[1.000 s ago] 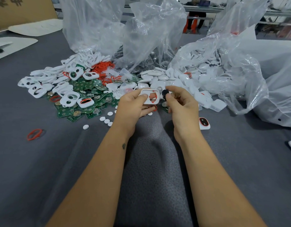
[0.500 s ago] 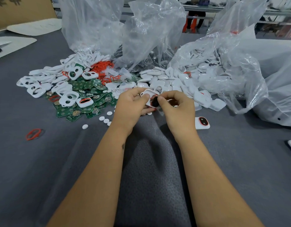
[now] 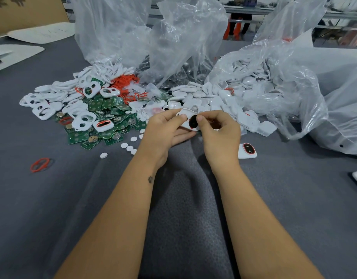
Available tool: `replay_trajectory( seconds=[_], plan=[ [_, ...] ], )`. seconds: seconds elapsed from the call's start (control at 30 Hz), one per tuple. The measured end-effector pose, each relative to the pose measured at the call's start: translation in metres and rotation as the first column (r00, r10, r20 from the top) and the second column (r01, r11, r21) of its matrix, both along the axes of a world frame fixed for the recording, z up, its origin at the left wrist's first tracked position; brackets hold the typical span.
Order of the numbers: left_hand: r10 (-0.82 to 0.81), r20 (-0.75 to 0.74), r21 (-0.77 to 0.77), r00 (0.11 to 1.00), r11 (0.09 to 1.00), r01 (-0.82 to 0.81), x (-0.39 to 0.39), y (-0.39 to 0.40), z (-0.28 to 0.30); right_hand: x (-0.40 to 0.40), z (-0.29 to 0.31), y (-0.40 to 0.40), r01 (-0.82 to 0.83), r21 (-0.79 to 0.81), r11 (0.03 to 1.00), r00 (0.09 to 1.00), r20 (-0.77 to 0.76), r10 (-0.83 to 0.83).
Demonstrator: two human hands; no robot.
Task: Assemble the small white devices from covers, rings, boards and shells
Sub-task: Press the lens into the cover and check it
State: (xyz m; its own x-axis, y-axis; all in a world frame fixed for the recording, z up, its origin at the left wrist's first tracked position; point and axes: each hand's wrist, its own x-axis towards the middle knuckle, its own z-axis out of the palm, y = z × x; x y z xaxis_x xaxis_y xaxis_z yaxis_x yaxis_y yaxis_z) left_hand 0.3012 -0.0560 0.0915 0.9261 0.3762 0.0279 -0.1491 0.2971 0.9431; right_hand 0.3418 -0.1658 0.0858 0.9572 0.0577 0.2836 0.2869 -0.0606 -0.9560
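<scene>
Since a second ago the right hand (image 3: 217, 129) has brought its pinched black disc (image 3: 192, 121) onto the white cover (image 3: 186, 117), which the left hand (image 3: 165, 128) grips steady above the desk (image 3: 53, 198) for seating.

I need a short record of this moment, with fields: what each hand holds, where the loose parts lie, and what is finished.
left hand: grips white cover
right hand: pinches black round piece against the cover
green boards: heap on grey table, left of hands
orange rings: pile behind boards
finished device: lies right of right hand
</scene>
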Motion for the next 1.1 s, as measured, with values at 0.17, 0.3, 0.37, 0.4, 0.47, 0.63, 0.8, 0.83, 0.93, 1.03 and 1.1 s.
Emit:
replay_trajectory(
  seconds=[0.17, 0.3, 0.37, 0.4, 0.47, 0.63, 0.8, 0.83, 0.93, 1.03, 1.1],
  plan=[
    [-0.016, 0.002, -0.043, 1.0, 0.999, 0.016, 0.0, 0.001, 0.0, 0.0, 0.0, 0.001, 0.016, -0.013, 1.0, 1.0, -0.003, -0.016],
    [-0.001, -0.018, -0.043, 1.0, 0.999, 0.0, -0.001, 0.002, 0.0, 0.0, 0.0, 0.001, 0.035, -0.04, 0.999, 0.999, 0.014, -0.034],
    [0.007, -0.021, -0.033, 1.0, 0.999, -0.007, -0.001, 0.002, 0.0, 0.0, 0.0, 0.001, 0.036, -0.05, 0.998, 0.999, 0.032, -0.034],
    [0.006, -0.02, -0.026, 1.0, 1.0, -0.006, -0.001, 0.003, 0.001, 0.0, 0.001, 0.001, 0.032, -0.046, 0.998, 0.999, 0.037, -0.03],
    [0.004, -0.017, 0.0, 1.0, 1.0, -0.004, -0.002, 0.003, 0.001, -0.001, 0.001, 0.001, 0.026, -0.016, 1.0, 0.999, 0.037, -0.025],
    [0.027, -0.011, 0.086, 1.0, 0.996, -0.026, -0.003, 0.006, 0.001, 0.0, 0.0, 0.001, -0.063, 0.015, 0.998, 0.998, -0.026, 0.063],
    [0.022, 0.01, 0.142, 1.0, 0.99, -0.023, -0.003, 0.007, -0.001, 0.002, 0.0, 0.001, -0.114, 0.049, 0.992, 0.991, -0.071, 0.117],
    [0.02, 0.01, 0.143, 1.0, 0.989, -0.021, -0.002, 0.007, -0.001, 0.001, 0.0, 0.001, -0.113, 0.055, 0.992, 0.991, -0.072, 0.117],
    [0.036, 0.003, 0.16, 0.999, 0.986, -0.036, -0.002, 0.006, -0.002, 0.001, 0.001, 0.0, -0.134, 0.051, 0.99, 0.987, -0.078, 0.137],
    [0.086, -0.005, 0.21, 0.996, 0.974, -0.083, -0.001, 0.009, -0.003, -0.001, 0.004, 0.0, -0.173, 0.102, 0.98, 0.978, -0.101, 0.183],
    [0.114, -0.003, 0.248, 0.993, 0.963, -0.11, -0.001, 0.011, -0.005, -0.002, 0.005, -0.001, -0.2, 0.133, 0.971, 0.971, -0.107, 0.214]
  ],
)
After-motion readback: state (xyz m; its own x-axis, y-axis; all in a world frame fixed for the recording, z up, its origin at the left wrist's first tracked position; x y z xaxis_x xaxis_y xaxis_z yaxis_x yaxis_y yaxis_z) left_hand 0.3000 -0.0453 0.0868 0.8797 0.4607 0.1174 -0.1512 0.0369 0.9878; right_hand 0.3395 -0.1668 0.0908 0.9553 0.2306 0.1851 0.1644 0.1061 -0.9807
